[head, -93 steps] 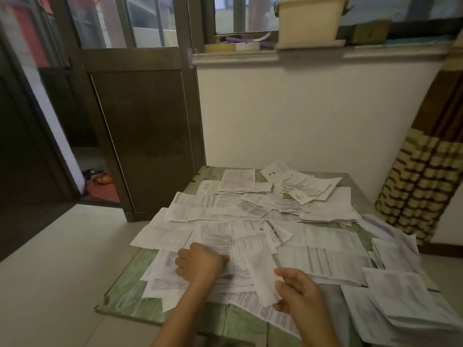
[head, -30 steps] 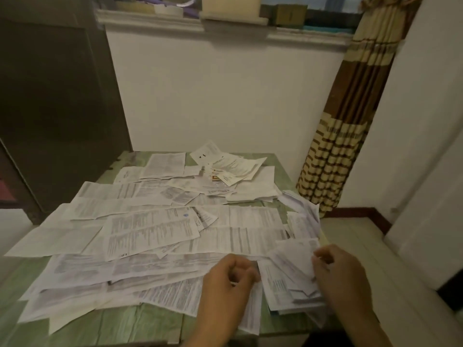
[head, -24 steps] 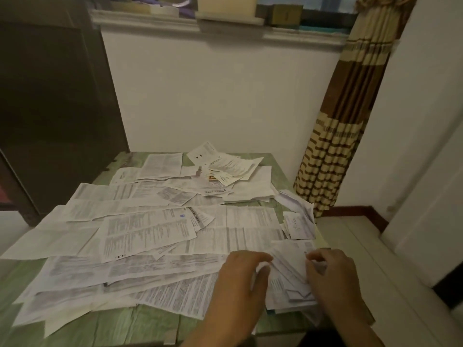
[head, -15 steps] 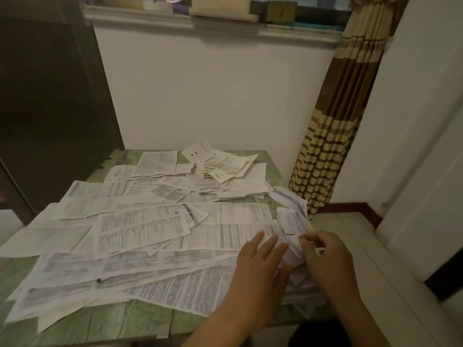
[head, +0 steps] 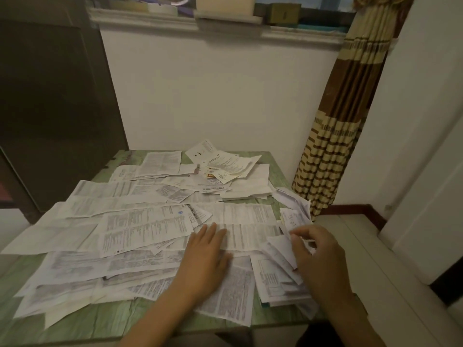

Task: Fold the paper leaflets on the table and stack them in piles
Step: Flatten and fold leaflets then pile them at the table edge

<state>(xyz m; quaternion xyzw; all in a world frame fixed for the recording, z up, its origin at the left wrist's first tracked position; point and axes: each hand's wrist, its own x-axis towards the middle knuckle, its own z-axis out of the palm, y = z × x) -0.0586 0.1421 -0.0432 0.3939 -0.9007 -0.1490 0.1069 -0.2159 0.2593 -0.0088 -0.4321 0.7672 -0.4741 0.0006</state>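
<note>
The left hand [head: 208,256] has slid away from the pile [head: 270,281] at lower right and now lies flat, fingers spread, on the unfolded leaflets [head: 145,226] mid-bench [head: 100,324]. The right hand [head: 320,256] pinches a folded leaflet [head: 280,249] over that pile, so probably another sheet comes next.

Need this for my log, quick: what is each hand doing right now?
Left hand: open, flat on the leaflets.
Right hand: fingers curled, pinching a folded leaflet.
</note>
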